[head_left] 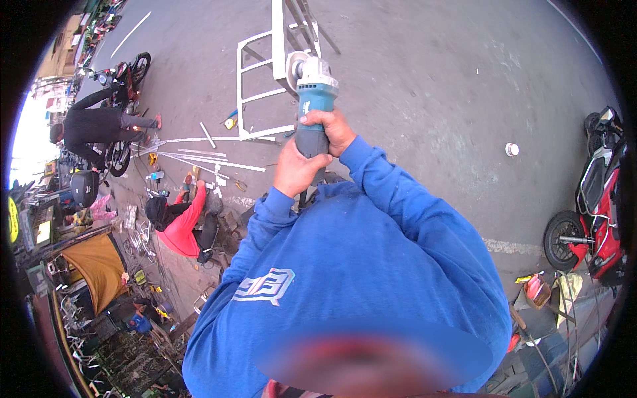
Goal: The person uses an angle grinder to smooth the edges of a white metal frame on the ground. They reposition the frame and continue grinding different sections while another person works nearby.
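Observation:
I hold a teal and grey angle grinder [316, 98] with both hands, its head pointing away from me. My left hand [295, 167] is closed round the dark rear end of its body. My right hand [334, 130] grips the body from the right, thumb across the top. The round disc [293, 67] at the left of the grinder's head sits against or very close to a bar of a pale welded metal frame [277, 41]; whether they touch I cannot tell. A ladder-like section of the frame extends to the left of the grinder.
Loose metal strips [212, 159] lie on the pavement at left, beside a crouching person in red [182, 225]. Another person in dark clothes [96, 125] bends by a motorcycle [119, 158]. A red motorcycle [604, 219] stands far right, and a white cup-like container [511, 149] nearer.

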`<move>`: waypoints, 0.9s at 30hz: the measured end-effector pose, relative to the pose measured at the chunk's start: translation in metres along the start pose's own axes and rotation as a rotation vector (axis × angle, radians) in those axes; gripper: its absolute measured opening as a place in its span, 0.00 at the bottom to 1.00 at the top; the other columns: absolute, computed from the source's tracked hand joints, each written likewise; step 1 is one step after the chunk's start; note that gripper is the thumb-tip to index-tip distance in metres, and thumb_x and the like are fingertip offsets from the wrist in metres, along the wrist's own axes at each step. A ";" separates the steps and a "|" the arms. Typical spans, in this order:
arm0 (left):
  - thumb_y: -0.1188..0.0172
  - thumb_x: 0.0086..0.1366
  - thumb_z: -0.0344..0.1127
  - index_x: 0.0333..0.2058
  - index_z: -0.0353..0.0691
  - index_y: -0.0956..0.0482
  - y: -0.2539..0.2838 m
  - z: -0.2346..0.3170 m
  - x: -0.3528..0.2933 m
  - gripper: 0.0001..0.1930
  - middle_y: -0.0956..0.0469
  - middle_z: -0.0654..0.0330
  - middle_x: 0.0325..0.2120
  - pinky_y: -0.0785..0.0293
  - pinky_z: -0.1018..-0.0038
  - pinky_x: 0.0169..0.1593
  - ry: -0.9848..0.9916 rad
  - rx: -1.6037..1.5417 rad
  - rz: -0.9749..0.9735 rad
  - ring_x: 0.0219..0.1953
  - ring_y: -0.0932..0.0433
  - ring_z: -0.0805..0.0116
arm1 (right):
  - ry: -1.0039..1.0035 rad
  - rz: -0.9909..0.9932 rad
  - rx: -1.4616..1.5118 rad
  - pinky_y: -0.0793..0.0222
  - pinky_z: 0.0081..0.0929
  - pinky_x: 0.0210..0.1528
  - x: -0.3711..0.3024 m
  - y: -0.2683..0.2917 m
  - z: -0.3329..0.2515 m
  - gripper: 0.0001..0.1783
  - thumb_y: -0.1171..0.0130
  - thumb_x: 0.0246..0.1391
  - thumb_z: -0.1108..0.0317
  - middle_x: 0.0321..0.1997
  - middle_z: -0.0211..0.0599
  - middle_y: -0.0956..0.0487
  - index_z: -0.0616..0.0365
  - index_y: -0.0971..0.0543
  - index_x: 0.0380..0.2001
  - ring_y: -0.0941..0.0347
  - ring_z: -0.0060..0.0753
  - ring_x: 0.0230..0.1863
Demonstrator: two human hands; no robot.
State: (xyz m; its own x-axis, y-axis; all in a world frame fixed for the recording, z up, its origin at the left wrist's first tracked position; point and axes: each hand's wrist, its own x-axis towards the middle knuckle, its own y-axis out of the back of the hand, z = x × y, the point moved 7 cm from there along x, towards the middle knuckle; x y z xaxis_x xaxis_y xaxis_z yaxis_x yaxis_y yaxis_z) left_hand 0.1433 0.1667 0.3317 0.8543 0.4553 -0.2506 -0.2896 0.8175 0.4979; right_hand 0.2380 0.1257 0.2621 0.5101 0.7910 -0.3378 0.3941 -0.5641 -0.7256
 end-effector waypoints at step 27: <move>0.34 0.49 0.35 0.39 0.33 0.23 0.013 -0.016 0.007 0.18 0.19 0.59 0.32 0.25 0.72 0.37 0.006 -0.013 -0.006 0.32 0.21 0.71 | 0.116 -0.031 -0.024 0.27 0.29 0.38 0.003 -0.015 -0.011 0.18 0.33 0.38 0.71 0.31 0.34 0.22 0.60 0.25 0.36 0.24 0.29 0.32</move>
State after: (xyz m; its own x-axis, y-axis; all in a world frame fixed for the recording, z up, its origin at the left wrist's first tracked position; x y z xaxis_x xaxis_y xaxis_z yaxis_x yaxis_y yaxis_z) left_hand 0.1381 0.1860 0.3227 0.8534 0.4524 -0.2589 -0.2899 0.8247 0.4856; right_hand 0.2417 0.1335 0.2784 0.5821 0.7760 -0.2427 0.4285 -0.5465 -0.7195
